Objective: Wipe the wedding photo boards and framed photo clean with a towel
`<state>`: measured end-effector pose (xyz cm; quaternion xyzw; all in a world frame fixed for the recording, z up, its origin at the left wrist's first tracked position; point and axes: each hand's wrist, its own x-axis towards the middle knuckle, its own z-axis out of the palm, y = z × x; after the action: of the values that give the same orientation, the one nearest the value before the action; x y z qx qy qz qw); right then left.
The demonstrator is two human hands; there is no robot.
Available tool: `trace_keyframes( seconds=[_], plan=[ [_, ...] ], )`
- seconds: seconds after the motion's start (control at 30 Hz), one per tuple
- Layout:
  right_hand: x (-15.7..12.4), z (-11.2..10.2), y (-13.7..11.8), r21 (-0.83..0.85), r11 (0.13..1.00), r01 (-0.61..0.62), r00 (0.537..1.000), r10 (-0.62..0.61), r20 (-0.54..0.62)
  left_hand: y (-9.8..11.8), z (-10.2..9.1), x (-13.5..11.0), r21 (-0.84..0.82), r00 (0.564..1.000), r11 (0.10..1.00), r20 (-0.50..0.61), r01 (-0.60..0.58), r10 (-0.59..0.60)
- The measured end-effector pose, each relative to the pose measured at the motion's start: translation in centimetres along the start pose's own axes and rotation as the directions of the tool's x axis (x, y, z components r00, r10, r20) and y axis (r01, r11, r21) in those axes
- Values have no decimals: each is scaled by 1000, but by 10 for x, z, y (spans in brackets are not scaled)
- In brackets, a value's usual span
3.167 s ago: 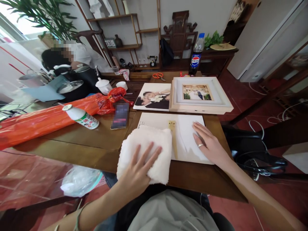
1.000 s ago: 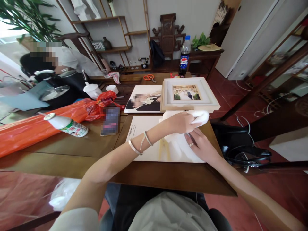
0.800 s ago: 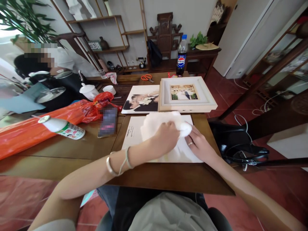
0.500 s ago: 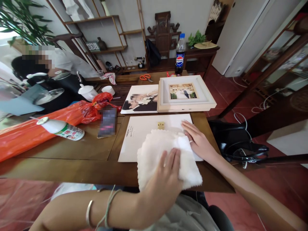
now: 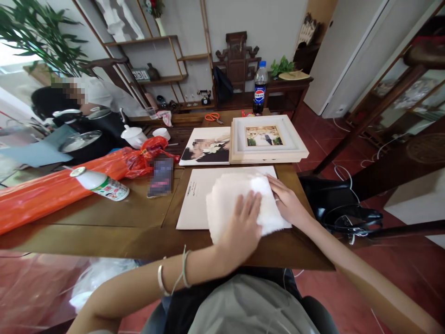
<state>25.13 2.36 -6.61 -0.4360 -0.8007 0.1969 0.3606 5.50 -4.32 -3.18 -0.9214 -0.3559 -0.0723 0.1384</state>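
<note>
Here, two hands, one white cloth, one panel beneath.

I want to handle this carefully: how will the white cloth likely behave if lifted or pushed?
The white cloth will probably hang floppy, given its soft, fuzzy edges. It looks fluffy, so it may be light for its size. Pushed, it might slide or bunch up, as it lies spread over the smooth-looking white panel beneath the left hand.

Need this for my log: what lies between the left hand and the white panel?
In the head view, a white cloth lies between the left hand and the white panel; anything else beneath is hidden.
</note>
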Motion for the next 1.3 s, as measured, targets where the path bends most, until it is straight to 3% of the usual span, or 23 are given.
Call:
trace_keyframes(
  seconds=[0.1, 0.17, 0.27, 0.4, 0.5, 0.63, 0.73, 0.83, 0.93, 1.03, 1.13, 1.2, 1.3],
  plan=[
    [-2, 0, 0, -22, 999, -26, 999, 27, 18, 29, -5, -16, 19, 998, 1000, -64, 22, -21],
    [-5, 1, 0, -37, 999, -25, 999, 27, 41, 29, -6, -15, 1, 994, 997, -80, 81, -81],
    [-12, 3, -2, -58, 998, 2, 998, 1, 57, 3, -4, 3, -60, 988, 986, 4, 155, -155],
    [-16, 4, -7, -76, 997, 16, 1000, -14, 26, -42, 1, 34, -132, 982, 977, 113, 165, -151],
    [-13, 2, -10, -69, 998, -4, 1000, 5, 8, -53, 4, 44, -151, 984, 979, 127, 140, -121],
    [-11, 0, -9, -30, 1000, -5, 1000, 5, 0, -22, -2, 22, -103, 989, 990, 119, 96, -84],
    [-11, -1, -8, -37, 999, -40, 999, 40, -9, 13, -14, -9, -87, 998, 996, 54, -21, 26],
    [-10, -3, -6, -79, 996, -42, 999, 44, 17, 25, -24, -30, -156, 995, 984, 26, -89, 94],
    [-6, -3, -5, -134, 990, -44, 998, 49, 33, 6, -25, -26, -215, 997, 976, 65, -21, 36],
    [-4, -2, -5, -175, 983, -52, 998, 56, 15, -29, -15, -3, -204, 986, 969, 124, 138, -114],
    [-5, 1, -4, -178, 983, -48, 999, 51, 12, -54, -3, 22, -191, 980, 968, 147, 160, -133],
    [-7, 2, -2, -160, 986, -44, 999, 47, 16, -56, 2, 31, -172, 981, 974, 149, 146, -121],
    [-8, 1, 1, -116, 993, -15, 999, 20, 37, -36, -3, 23, -160, 986, 983, 149, 93, -69]
  ],
)
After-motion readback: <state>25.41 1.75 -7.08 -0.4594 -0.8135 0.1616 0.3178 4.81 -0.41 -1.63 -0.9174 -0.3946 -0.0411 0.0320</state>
